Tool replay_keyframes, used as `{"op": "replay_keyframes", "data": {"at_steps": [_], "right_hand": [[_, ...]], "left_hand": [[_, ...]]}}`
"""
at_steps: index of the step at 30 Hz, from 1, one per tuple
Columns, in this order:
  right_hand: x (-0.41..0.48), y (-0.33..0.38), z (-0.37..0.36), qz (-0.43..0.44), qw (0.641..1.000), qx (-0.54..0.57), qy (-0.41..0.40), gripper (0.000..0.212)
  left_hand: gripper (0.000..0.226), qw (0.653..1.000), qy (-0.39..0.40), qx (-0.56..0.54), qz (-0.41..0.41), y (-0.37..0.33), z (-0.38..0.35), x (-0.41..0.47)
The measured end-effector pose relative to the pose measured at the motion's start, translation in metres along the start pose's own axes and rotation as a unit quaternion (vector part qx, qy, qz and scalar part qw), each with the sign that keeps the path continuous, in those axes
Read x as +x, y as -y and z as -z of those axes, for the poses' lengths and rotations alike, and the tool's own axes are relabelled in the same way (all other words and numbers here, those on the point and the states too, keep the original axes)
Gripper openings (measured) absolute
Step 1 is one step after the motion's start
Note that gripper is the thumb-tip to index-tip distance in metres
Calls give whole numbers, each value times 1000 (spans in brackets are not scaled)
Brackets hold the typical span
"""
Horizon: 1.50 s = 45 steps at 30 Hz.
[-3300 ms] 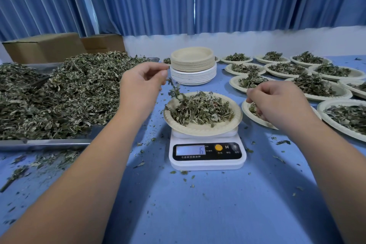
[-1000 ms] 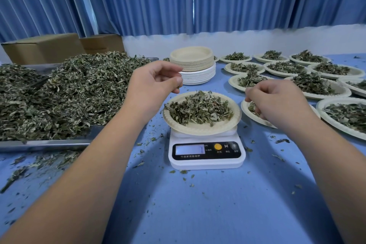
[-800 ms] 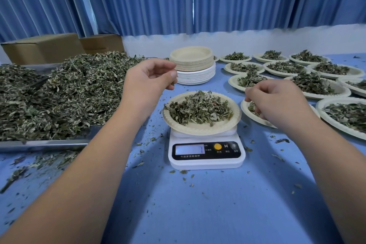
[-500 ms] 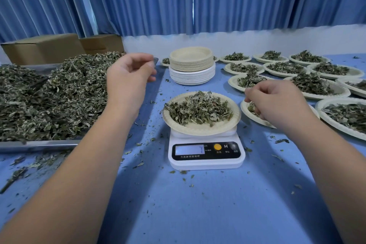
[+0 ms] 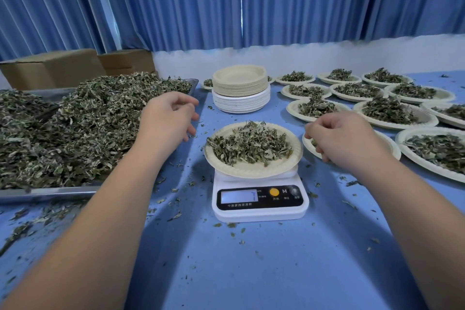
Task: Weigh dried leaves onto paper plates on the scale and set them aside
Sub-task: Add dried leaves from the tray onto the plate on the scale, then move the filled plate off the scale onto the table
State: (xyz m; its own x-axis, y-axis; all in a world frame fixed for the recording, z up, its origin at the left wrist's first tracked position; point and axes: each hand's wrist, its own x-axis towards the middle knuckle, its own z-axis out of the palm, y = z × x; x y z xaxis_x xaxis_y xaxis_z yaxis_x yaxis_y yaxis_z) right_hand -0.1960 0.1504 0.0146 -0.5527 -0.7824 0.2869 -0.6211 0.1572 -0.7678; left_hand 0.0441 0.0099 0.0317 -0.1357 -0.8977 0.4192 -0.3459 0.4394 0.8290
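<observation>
Though lately over plate (image 5: 251, 171), left hand (image 5: 168, 118) by tray (image 5: 50, 192), grip loose; right hand (image 5: 344, 138) unclear.

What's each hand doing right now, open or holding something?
Left hand: open, fingers loose, holding nothing visible.
Right hand: fingers curled over a plate; cannot tell if holding anything.

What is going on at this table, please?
A person is weighing out portions. A paper plate heaped with dried leaves sits on the scale. The left hand hovers, loosely open, at the edge of the tray of loose leaves; the curled right hand is over a plate just right of the scale. Filled plates lie further right, and a stack of empty plates stands behind the scale.
</observation>
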Motion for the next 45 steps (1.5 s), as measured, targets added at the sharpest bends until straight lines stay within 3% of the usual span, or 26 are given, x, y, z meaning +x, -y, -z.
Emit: {"op": "replay_keyframes", "data": {"at_steps": [4,8,14,18,30,34,38,45], "right_hand": [[0,-1,-4,-52,997,-23,44,27],[-2,1,-6,-83,994,-13,74,27],[-9,7,-8,-123,981,83,122,29],[-13,11,-8,-135,975,128,125,31],[-24,9,1,-137,955,262,1,15],[-39,5,24,-146,955,257,-2,15],[-56,2,59,-152,958,244,7,12],[-85,-20,132,-166,964,204,-32,13]], "left_hand": [[14,992,90,38,86,-4,-6,0],[19,958,184,-22,219,-2,-5,-3],[17,920,285,-76,259,1,-1,-3],[12,917,291,-101,253,1,-2,-4],[7,936,238,-181,183,-11,-31,-16],[11,933,241,-205,172,-23,-46,-32],[13,916,256,-264,159,-46,-63,-55],[16,849,293,-398,188,-96,-105,-106]]}}
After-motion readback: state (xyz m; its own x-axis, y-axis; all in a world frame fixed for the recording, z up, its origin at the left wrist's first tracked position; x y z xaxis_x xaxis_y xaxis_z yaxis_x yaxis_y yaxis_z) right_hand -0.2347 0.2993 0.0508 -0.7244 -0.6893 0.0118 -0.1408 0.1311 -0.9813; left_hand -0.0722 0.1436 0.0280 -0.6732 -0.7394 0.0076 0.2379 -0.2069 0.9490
